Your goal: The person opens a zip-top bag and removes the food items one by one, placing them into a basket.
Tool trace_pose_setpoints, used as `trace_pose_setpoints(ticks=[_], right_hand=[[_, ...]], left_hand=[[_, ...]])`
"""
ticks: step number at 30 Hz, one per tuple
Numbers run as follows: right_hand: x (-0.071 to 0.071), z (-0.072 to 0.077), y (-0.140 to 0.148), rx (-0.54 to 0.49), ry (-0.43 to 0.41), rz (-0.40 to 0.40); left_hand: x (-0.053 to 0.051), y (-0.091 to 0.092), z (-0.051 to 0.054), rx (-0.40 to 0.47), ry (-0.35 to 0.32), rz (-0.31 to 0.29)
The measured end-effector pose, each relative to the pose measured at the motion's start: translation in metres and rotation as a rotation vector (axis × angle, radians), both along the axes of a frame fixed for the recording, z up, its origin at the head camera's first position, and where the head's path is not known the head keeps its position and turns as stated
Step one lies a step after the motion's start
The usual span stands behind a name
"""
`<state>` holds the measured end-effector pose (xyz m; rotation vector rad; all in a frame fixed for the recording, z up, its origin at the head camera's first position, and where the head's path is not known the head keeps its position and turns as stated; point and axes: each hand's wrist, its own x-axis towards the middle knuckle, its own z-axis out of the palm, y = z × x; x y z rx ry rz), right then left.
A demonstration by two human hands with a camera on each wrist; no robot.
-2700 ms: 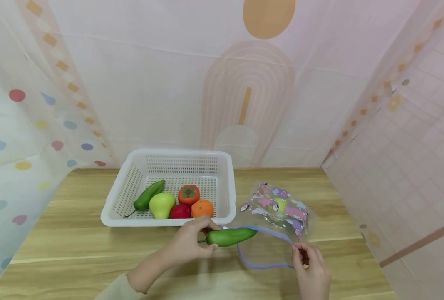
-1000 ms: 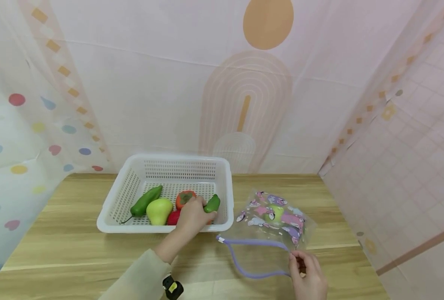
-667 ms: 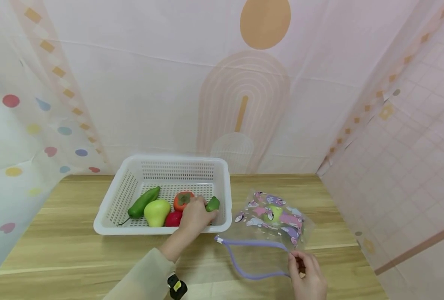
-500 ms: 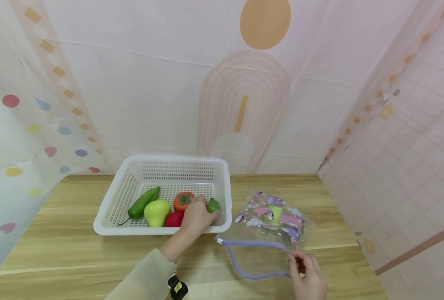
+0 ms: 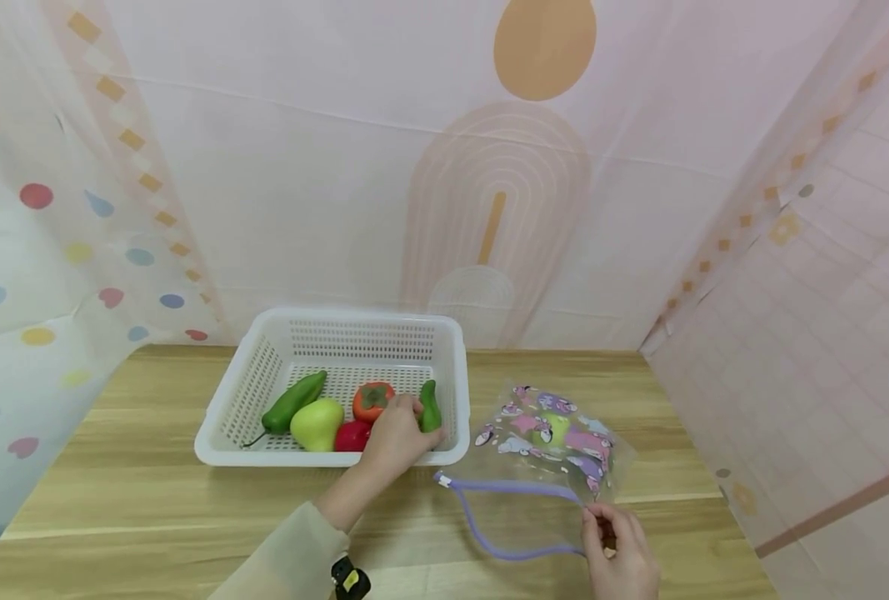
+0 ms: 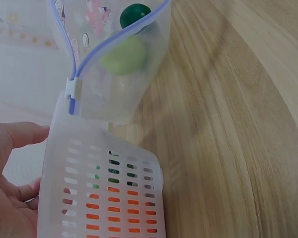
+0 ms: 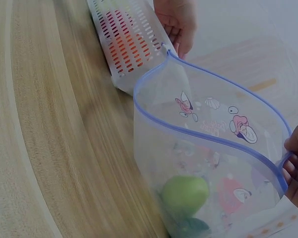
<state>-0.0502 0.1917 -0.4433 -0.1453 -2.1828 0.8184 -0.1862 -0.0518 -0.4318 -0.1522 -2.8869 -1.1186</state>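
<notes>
My left hand (image 5: 397, 433) is over the front right part of the white basket (image 5: 362, 317), thumb and fingers apart. Just right of its fingers a green chili pepper (image 5: 431, 408) lies against the basket's right side. In the left wrist view the left hand (image 6: 12, 173) shows no item in its grasp. My right hand (image 5: 620, 550) pinches the right corner of the mouth of a clear zip bag (image 5: 519, 485) with a purple rim. The bag's mouth gapes. Inside it, the right wrist view shows a round light-green fruit (image 7: 185, 194) and a dark green thing (image 7: 191, 228).
The basket also holds another green pepper (image 5: 294, 402), a yellow-green pear (image 5: 317, 425), a red fruit (image 5: 352, 436) and a persimmon (image 5: 372, 400). An orange (image 6: 121, 213) shows through the slots. Patterned cloth (image 5: 324, 183) walls in the wooden table (image 5: 114, 467).
The left hand has carried the chili pepper from the bag's mouth back into the basket's right end and loosened from it. The right hand keeps its pinch on the bag.
</notes>
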Motion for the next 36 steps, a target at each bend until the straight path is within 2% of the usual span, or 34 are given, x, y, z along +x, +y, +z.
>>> trace_pose_setpoints(ticks=[5,9,13,16,21,27,30,36], right_hand=[[0.0,0.0,0.0,-0.004,0.016,0.0],[0.0,0.0,-0.001,0.009,0.039,0.002],[-0.001,0.0,-0.001,0.015,0.058,0.004],[-0.001,0.0,-0.001,0.013,0.071,0.01],[-0.001,0.001,-0.003,0.008,0.088,0.019],[-0.002,0.002,-0.002,0.022,0.104,0.032],[-0.002,0.003,-0.002,0.034,0.118,0.04],[-0.002,0.004,-0.002,0.035,0.138,0.047]], left_hand=[[0.003,-0.003,-0.001,0.012,-0.004,-0.008],[0.009,-0.004,-0.002,0.061,-0.009,-0.03],[0.017,-0.003,-0.005,0.116,0.045,-0.074],[0.023,-0.002,-0.007,0.138,0.114,-0.103],[0.033,-0.001,-0.004,0.157,0.184,-0.143],[0.049,0.005,0.004,0.157,0.177,-0.266],[0.057,0.01,0.005,0.146,0.203,-0.329],[0.069,0.018,0.003,0.138,0.213,-0.396]])
